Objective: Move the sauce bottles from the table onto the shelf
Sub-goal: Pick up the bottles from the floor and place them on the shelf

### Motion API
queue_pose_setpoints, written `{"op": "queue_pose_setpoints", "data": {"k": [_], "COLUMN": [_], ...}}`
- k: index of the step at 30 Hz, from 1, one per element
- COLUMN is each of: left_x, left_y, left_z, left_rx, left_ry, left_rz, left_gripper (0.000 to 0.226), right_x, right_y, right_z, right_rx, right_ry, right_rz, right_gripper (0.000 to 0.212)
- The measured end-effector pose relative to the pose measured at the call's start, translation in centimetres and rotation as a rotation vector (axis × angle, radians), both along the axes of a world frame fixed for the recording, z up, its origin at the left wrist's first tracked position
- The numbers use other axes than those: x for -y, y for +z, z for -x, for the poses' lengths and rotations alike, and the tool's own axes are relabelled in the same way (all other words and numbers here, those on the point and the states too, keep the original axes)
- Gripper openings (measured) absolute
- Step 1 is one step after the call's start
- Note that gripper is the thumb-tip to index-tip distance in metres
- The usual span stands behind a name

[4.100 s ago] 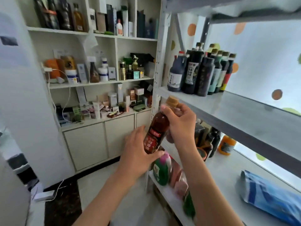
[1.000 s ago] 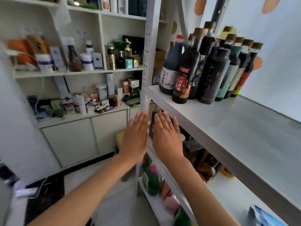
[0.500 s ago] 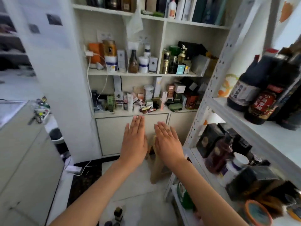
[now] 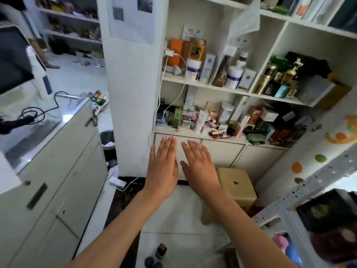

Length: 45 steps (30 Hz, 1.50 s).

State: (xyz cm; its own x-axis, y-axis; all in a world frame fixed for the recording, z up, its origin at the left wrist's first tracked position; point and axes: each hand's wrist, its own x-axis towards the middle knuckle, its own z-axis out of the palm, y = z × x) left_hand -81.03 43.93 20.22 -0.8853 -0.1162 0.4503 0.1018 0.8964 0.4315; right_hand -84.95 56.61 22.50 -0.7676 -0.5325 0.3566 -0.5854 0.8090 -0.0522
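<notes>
Left hand point(image 4: 164, 167) flat, fingers straight, empty | right hand point(image 4: 199, 167) likewise, frame centre | dark brown-capped bottles point(image 4: 157, 256) bottom centre, blurred.

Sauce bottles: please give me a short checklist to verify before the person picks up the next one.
1. Left hand free: ok, fingers straight, holds nothing.
2. Right hand free: ok, flat, holds nothing.
3. Next bottles in view: ok, dark caps at bottom edge.
4. Their number and labels: cannot tell, cut off.
5. Space on shelf: cannot tell, not shown.
6. Stool beside right arm: ok, apart from it.
</notes>
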Motion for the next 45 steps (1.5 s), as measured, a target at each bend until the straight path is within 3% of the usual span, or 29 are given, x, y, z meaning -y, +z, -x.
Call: {"op": "queue_pose_setpoints", "data": {"k": [6,13,20,29,36,38,42,45], "left_x": [1.7,1.0,0.9,0.9,-1.0,-1.7,-2.8,-3.4], "left_y": [-2.3,-3.5,-9.8,-23.8,-38.2,-42.8,-51.5,-58.5], "left_z": [2.4,5.2,5.6,2.7,-1.6,-2.6,-4.6,-6.2], "left_rx": [0.042,0.098,0.218,0.547,0.771,0.844,0.956,1.060], "left_ry": [0.030,0.128,0.305,0.459,0.544,0.520,0.483,0.466], "left_rz": [0.061,0.000,-0.176,-0.404,-0.590,-0.605,-0.619,-0.587], "left_gripper": [0.062,0.063,0.064,0.062,0.057,0.055,0.038,0.038], "right_x": [1.7,1.4,1.9,3.1,3.0,2.8,1.4,-0.2], "right_y": [-2.7,-5.3,-13.2,-27.3,-40.3,-44.3,-54.1,-61.0], "right_z": [3.1,7.3,8.7,5.4,1.4,1.0,-1.0,-2.6], "right_rx": [0.020,0.130,0.213,0.561,0.802,0.920,1.024,1.074], "right_ry": [0.058,0.131,0.223,0.186,0.077,0.070,0.081,0.054], "right_rz": [0.047,0.132,0.188,0.184,0.156,0.103,0.038,-0.031], "right_gripper": [0.058,0.055,0.049,0.044,0.040,0.042,0.040,0.040]}}
